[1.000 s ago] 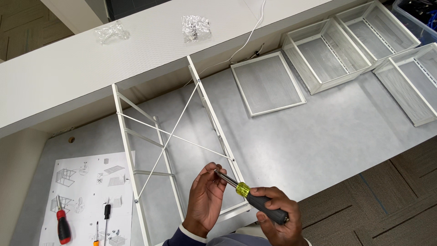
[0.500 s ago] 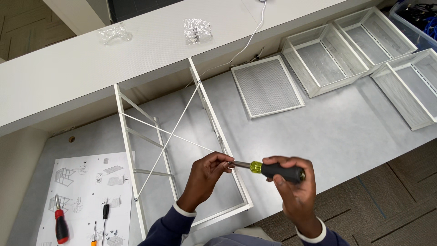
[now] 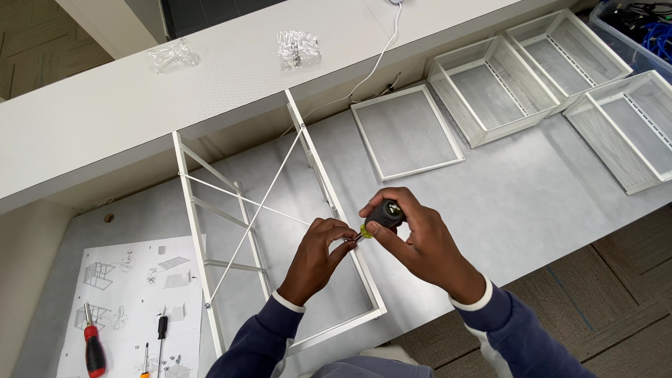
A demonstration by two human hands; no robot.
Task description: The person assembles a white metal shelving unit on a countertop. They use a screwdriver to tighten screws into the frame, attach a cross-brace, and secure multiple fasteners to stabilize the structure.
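While my right hand (image 3: 420, 248) grips the screwdriver (image 3: 378, 215) by its dark handle with the yellow-green collar, my left hand (image 3: 318, 255) pinches at the tip of the short shaft, fingers clenched on something too small to make out, probably a screw or the bit itself.

Landmark: white wire frame (image 3: 280, 231), lying flat on the grey surface (image 3: 532, 210), two long rails joined by rungs and crossed by thin diagonal braces.

- Both hands: directly above the frame's right rail, near its lower end.
- Screwdriver: held roughly level, tip pointing left toward the frame's middle, not yet touching the rail as far as I can tell.
- Flat mesh panel (image 3: 406, 133): just right of the frame's upper end.
- Three white mesh baskets (image 3: 490, 87): further right of the frame, beyond the panel.
- Instruction sheet (image 3: 133, 294): left of the frame's lower end, with a red-handled screwdriver (image 3: 92, 346) and smaller tools lying on it.
- Two clear hardware bags (image 3: 297, 47): on the raised white shelf beyond the frame's top.

Step in hand, as I judge it: seating a fastener or bit on the driver's tip before it goes to the rail. Next move calls for keeping the tip steady, lining it square with the hole in the rail, and holding the small part until it bites.
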